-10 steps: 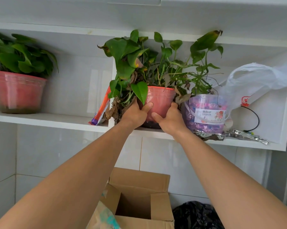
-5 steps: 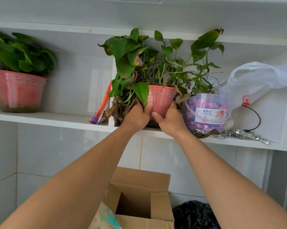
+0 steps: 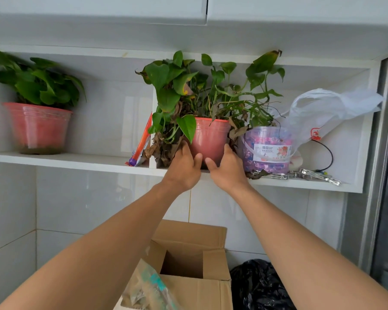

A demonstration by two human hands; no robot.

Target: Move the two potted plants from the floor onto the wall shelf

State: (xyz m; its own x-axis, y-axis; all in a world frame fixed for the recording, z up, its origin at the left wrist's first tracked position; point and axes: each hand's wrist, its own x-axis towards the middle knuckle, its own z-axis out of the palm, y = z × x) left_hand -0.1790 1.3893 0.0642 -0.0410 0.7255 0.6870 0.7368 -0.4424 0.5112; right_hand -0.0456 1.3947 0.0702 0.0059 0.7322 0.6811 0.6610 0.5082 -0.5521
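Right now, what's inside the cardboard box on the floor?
The cardboard box is open; its visible interior looks empty and shadowed. A crinkly plastic package and the near flap cover the bottom.

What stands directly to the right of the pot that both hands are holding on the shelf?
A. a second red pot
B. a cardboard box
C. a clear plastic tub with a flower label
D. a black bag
C: the clear plastic tub stands right beside the held pot on the shelf.

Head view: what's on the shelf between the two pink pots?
In the head view, between the left pot and the held pot: bare shelf, then an orange-purple packet leaning on a white divider.
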